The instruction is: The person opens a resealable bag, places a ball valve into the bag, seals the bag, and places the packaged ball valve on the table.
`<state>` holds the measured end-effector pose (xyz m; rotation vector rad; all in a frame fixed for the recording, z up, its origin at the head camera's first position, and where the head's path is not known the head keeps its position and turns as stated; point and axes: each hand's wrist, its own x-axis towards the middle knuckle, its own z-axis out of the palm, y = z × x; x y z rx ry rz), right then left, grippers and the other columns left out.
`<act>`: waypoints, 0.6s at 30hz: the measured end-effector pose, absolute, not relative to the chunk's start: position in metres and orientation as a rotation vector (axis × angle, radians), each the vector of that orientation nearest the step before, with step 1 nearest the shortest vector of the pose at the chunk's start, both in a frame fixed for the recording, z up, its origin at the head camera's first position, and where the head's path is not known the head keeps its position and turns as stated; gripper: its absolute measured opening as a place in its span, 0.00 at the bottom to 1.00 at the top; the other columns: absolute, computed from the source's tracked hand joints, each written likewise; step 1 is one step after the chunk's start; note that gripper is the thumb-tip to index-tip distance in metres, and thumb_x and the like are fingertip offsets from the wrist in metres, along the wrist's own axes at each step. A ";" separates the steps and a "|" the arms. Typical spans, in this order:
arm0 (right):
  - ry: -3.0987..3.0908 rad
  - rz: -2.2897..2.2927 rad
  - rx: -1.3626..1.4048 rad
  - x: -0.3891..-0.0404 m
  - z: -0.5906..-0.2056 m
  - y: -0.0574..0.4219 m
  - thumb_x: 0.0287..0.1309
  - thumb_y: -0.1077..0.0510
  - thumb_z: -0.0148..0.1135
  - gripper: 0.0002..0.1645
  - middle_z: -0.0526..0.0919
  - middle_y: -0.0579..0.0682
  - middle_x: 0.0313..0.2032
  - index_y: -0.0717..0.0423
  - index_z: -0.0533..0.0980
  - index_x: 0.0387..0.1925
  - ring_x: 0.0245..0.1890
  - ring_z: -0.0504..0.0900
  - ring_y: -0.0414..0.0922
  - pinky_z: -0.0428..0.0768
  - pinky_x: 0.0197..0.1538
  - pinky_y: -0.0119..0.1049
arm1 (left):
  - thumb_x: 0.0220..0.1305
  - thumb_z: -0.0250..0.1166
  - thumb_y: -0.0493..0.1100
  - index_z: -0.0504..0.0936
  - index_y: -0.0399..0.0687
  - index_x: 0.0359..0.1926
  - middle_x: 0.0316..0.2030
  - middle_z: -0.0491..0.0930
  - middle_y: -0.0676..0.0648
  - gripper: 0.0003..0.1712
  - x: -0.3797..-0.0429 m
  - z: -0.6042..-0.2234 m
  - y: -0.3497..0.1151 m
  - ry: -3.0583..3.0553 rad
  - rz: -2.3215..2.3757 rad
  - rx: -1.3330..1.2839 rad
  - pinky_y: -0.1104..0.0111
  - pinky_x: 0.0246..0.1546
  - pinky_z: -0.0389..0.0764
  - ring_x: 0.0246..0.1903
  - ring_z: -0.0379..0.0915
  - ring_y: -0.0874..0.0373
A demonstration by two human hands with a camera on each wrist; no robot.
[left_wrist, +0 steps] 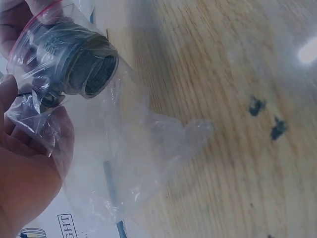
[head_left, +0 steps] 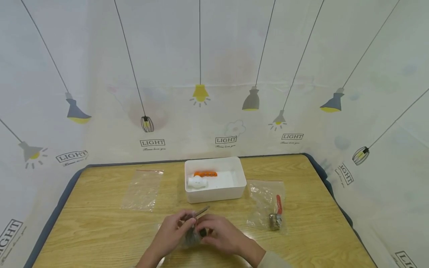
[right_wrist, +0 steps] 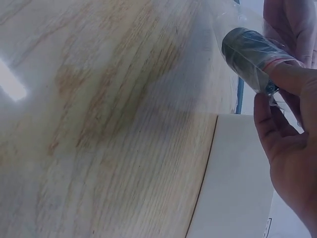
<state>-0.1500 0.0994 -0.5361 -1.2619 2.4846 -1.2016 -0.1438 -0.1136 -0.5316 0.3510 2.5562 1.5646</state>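
In front of me both hands meet at a clear zip bag [left_wrist: 148, 144] with a red seal strip. Inside it is a grey, metal-looking cylindrical fitting [left_wrist: 91, 67] with an open round end. My left hand [head_left: 170, 231] pinches the bag by its mouth, fingers curled. From the other side my right hand [head_left: 223, 235] grips the bag's edge around the fitting, thumb and fingers bent. A thin grey lever [head_left: 203, 211] sticks up between the hands toward the white box. Fingers hide part of the fitting in the head view.
Behind the hands stands a white box [head_left: 216, 194] holding an orange piece [head_left: 206, 174] and a white piece [head_left: 197, 181]. To the right, another clear bag [head_left: 261, 193] lies under or around a red-handled valve [head_left: 275, 220]. A flat clear bag [head_left: 142, 190] lies left on the wooden table [head_left: 97, 223].
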 end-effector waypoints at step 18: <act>2.247 -1.596 -0.625 -0.149 -0.542 0.108 0.59 0.60 0.67 0.25 0.84 0.53 0.45 0.55 0.70 0.56 0.40 0.86 0.40 0.82 0.41 0.29 | 0.67 0.62 0.47 0.82 0.47 0.45 0.33 0.85 0.54 0.11 -0.139 -0.528 -0.111 2.513 1.789 0.223 0.73 0.36 0.79 0.34 0.81 0.63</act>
